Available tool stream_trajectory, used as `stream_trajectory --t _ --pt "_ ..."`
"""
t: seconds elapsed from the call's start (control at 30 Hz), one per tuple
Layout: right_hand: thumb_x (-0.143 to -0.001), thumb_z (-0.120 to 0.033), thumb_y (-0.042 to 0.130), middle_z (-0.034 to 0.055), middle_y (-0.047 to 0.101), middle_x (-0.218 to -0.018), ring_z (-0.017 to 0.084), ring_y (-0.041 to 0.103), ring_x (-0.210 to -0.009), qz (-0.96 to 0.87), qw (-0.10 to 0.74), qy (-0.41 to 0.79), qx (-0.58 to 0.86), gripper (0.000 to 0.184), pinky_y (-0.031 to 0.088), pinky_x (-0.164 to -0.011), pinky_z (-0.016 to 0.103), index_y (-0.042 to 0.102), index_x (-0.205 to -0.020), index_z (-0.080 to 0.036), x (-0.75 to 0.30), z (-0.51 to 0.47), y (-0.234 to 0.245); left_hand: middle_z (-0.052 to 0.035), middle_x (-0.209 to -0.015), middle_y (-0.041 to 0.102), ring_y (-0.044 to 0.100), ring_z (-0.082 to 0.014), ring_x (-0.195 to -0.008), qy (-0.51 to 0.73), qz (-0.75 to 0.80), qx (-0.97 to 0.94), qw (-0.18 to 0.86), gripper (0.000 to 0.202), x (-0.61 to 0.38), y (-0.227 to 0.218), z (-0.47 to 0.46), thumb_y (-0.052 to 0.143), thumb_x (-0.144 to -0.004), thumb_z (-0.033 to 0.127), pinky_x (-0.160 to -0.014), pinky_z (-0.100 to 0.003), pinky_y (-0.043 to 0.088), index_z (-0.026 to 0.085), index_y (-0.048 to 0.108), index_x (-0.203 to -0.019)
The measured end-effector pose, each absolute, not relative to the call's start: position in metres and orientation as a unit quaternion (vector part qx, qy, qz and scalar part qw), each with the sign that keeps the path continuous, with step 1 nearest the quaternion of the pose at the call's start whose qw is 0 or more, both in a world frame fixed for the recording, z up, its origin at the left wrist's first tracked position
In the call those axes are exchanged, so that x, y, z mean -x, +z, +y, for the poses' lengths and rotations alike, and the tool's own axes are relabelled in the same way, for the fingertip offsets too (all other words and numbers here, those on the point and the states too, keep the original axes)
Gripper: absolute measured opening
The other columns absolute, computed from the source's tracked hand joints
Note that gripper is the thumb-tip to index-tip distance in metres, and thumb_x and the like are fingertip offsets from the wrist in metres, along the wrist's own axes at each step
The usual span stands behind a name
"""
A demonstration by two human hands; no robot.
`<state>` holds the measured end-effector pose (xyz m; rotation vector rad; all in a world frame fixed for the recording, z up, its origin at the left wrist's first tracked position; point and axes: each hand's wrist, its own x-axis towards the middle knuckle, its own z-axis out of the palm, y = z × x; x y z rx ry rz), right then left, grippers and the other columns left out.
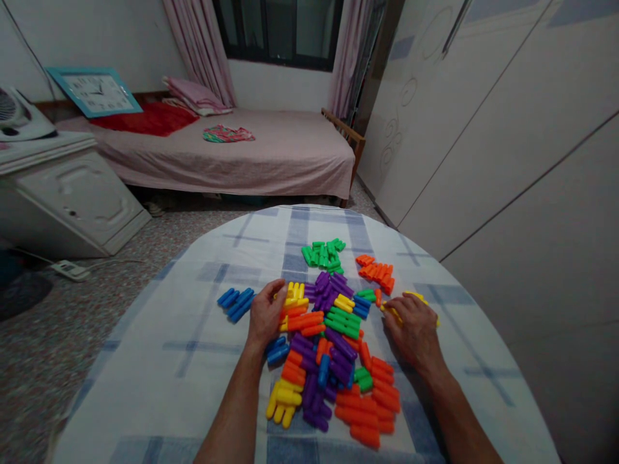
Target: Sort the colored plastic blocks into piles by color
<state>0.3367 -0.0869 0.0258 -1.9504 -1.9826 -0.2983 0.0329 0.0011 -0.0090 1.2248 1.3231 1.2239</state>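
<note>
Finger-shaped plastic building pieces lie in a mixed heap on the table. My left hand [267, 313] is at the heap's left edge, fingers curled against yellow pieces [296, 291] and orange pieces [305, 321]; what lies inside its grasp is hidden. On the right, my right hand [412, 325] is closed over yellow pieces [416, 296], which show past its fingers and thumb. Between the hands are purple pieces [329, 290] and a joined row of green pieces [343, 321]. More purple, orange and blue ones lie nearer me, with a yellow cluster [284, 403] at the near left.
The round table has a blue-and-white checked cloth [193, 386]. Sorted green pieces [323, 256] lie at the back, orange ones [377, 272] back right, blue ones [236, 303] at left. Beyond stand a bed [290, 161], a cabinet [72, 200] and a wardrobe [483, 161].
</note>
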Motion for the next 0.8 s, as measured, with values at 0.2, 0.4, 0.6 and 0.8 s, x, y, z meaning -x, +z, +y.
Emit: stream_trajectory --t 0.2,0.4,0.6,0.8 --pt "-0.087 -0.029 0.049 0.0061 0.063 -0.117 0.031 0.041 -0.124 -0.707 0.131 -0.121 0.684 0.031 0.03 -0.098 0.05 0.062 -0.115 -0.025 -0.333 -0.086 0.024 -0.011 -0.106 0.068 0.064 -0.0238 -0.096 0.502 0.537 -0.489 0.469 0.045 -0.033 -0.009 0.001 0.063 -0.077 0.046 -0.084 -0.035 0.05 0.014 0.065 -0.108" --pt "-0.087 -0.028 0.05 0.0048 0.063 -0.118 0.03 0.04 -0.126 -0.707 0.165 -0.124 0.676 0.023 0.028 -0.1 0.051 0.066 -0.104 -0.026 -0.331 -0.088 0.023 -0.0118 -0.106 0.068 0.064 -0.0243 -0.096 0.497 0.541 -0.498 0.461 0.043 -0.033 -0.007 0.001 0.062 -0.078 0.045 -0.086 -0.036 0.049 0.013 0.064 -0.108" --pt "-0.087 -0.028 0.051 0.004 0.064 -0.113 0.029 0.041 -0.125 -0.719 0.167 -0.116 0.664 0.021 0.028 -0.101 0.051 0.067 -0.1 -0.026 -0.326 -0.087 0.024 -0.0116 -0.107 0.068 0.064 -0.0241 -0.097 0.491 0.544 -0.504 0.458 0.044 -0.033 -0.003 0.0 0.06 -0.079 0.045 -0.087 -0.037 0.049 0.013 0.064 -0.108" --pt "-0.088 -0.026 0.049 0.0067 0.061 -0.119 0.029 0.041 -0.126 -0.695 0.188 -0.151 0.677 0.034 0.031 -0.101 0.051 0.058 -0.12 -0.023 -0.322 -0.088 0.023 -0.0121 -0.106 0.069 0.064 -0.0247 -0.096 0.506 0.537 -0.482 0.472 0.047 -0.033 -0.006 0.0 0.065 -0.075 0.046 -0.085 -0.036 0.05 0.013 0.066 -0.107"
